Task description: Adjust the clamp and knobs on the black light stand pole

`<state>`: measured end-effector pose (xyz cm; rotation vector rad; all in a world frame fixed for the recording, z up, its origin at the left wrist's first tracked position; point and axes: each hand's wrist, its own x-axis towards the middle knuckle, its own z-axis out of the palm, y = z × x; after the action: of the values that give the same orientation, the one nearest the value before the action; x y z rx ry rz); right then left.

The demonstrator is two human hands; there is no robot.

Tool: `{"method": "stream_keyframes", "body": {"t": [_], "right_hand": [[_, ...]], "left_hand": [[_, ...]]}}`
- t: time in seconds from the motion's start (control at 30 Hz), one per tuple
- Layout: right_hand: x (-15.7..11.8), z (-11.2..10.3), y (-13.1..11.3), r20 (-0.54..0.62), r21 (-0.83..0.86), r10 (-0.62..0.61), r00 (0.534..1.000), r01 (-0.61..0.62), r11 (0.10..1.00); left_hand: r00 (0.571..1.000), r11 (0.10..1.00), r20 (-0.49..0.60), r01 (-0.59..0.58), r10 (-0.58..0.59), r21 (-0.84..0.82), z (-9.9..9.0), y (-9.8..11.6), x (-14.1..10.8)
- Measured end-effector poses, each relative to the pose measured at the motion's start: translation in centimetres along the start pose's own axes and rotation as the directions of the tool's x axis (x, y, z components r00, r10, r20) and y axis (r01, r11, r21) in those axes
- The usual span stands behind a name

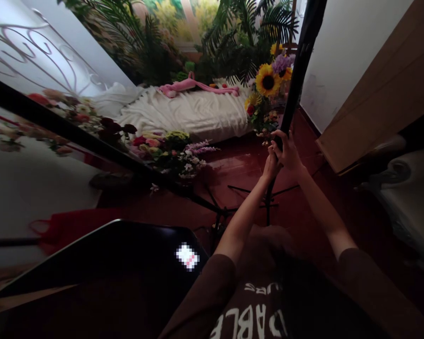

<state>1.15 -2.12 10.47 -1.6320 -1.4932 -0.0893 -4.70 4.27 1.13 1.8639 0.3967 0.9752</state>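
Note:
A black tripod stand point(297, 80) rises in front of me at a slant, its upper end out of view. My right hand point(286, 148) is closed around its pole. Just below and to the left, my left hand point(271, 165) is wrapped round the same pole, and the two hands touch or nearly touch. Under them, the stand's spread legs point(268, 203) rest on the dark red floor point(233, 162). The pole and the right hand partly hide the fingers of my left hand.
A second black pole point(92, 139) crosses the left side. Artificial flowers point(178, 153) and sunflowers point(267, 80) edge a white-draped platform point(212, 110) with a pink plush toy point(183, 85). A dark glossy panel point(127, 249) is at lower left, a wooden board point(371, 89) at right.

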Motion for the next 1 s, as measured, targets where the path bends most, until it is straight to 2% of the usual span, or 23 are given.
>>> {"method": "stream_keyframes", "body": {"t": [0.1,0.2,0.37,0.5,0.7,0.8,0.93,1.0], "right_hand": [[-1.2,-1.6,-0.9,-0.093,-0.008,-0.017,0.996,0.017,1.000],[-3.2,-2.7,-0.9,-0.117,0.036,0.009,0.993,-0.005,0.999],[-7.3,-2.9,1.2,-0.098,0.009,0.129,0.987,-0.129,0.992],[-9.1,-2.5,2.8,-0.110,0.007,0.245,0.963,-0.246,0.969],[-9.2,-1.7,3.6,-0.073,0.069,0.324,0.943,-0.320,0.945],[-8.9,-1.2,3.7,-0.082,0.142,0.395,0.915,-0.382,0.913],[-8.0,-0.4,3.7,-0.059,0.333,0.519,0.852,-0.474,0.815],[-7.5,0.0,3.9,-0.018,0.462,0.593,0.805,-0.519,0.719]], "left_hand": [[1.000,1.000,-0.007,-0.019,0.019,-0.011,-0.1,0.3,-0.1],[0.999,0.999,-0.028,-0.035,0.035,0.001,0.0,0.5,-0.3],[0.999,1.000,-0.053,-0.004,0.005,0.022,0.3,0.4,-0.2],[0.997,1.000,-0.074,-0.006,0.008,0.023,0.4,0.5,-0.2],[0.994,0.999,-0.098,-0.037,0.039,0.029,0.5,0.1,-0.1],[0.994,0.998,-0.101,-0.048,0.051,0.031,0.6,-0.4,-0.1],[0.993,0.998,-0.103,-0.060,0.063,0.035,0.7,-0.9,-0.1],[0.992,0.997,-0.108,-0.063,0.067,0.038,0.8,-1.1,-0.1]]}}
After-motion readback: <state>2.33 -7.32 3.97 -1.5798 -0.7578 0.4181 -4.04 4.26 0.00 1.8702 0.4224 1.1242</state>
